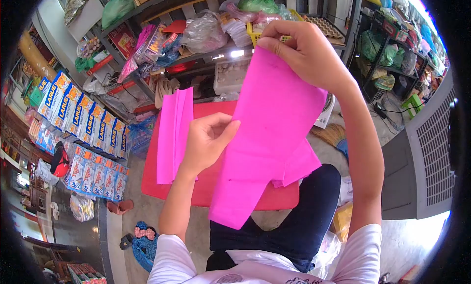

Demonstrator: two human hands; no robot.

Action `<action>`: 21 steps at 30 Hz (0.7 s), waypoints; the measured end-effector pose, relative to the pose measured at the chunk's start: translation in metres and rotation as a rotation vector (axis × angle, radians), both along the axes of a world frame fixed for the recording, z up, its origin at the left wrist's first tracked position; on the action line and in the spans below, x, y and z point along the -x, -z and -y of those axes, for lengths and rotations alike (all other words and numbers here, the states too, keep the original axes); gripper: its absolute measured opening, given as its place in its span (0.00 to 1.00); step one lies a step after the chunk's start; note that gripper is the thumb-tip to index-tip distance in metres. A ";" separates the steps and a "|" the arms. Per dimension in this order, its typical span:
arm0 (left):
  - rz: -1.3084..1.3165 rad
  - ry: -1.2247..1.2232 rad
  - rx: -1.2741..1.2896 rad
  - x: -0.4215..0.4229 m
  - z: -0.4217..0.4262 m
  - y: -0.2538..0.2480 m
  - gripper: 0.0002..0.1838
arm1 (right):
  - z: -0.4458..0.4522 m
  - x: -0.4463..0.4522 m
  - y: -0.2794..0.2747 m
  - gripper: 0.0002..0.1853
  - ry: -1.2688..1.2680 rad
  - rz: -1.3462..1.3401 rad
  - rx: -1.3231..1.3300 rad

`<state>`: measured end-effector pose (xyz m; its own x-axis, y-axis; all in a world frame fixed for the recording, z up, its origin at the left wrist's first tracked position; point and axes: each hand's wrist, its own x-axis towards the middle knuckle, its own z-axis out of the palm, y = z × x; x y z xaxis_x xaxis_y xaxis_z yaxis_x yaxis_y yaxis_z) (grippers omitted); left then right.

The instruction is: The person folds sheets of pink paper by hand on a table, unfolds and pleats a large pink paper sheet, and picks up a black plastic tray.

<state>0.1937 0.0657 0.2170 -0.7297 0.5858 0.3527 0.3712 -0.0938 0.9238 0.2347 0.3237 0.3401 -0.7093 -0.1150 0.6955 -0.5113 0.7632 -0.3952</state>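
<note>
Pink, thin and matte, a soft sheet (270, 112) that could be paper or cloth hangs at a slant over the red surface (203, 107). It is long, with straight edges, faint creases and a few small dark specks. The right hand (306, 51) pinches its upper left corner between thumb and curled fingers; the left hand (208, 139) has thumb and forefinger closed at its left edge, lower down. The sheet's lower end tapers over the near edge of the surface, by the dark trousers (294, 220).

On the surface, left of the sheet, lies a folded pink stack (175, 137) with long parallel ridges, its lower right part behind the left hand and wrist. Another pink piece (304, 164), with angular, layered edges, shows to the right, partly covered by the sheet, so its full shape cannot be told.

Behind the sheet's right edge, a pale appliance (326, 115) is mostly hidden. Near it is a straw broom (331, 135), its bristles fanned. Glossy printed cartons (88, 119) stand in rows at the left. Crumpled clear plastic bags (203, 33) fill part of the shelf beyond, their contents hard to make out.
</note>
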 end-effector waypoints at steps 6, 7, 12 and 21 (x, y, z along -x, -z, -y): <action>0.039 0.035 0.064 0.004 0.012 0.021 0.06 | -0.011 0.004 0.001 0.12 0.025 0.017 0.012; 0.044 0.035 0.078 0.005 0.014 0.025 0.06 | -0.013 0.006 0.001 0.12 0.031 -0.013 -0.016; 0.083 0.046 0.170 0.006 0.025 0.036 0.05 | -0.019 0.010 0.003 0.13 0.021 0.038 0.032; 0.165 0.100 0.171 0.005 0.040 0.062 0.05 | -0.045 0.025 0.010 0.14 0.037 0.060 0.008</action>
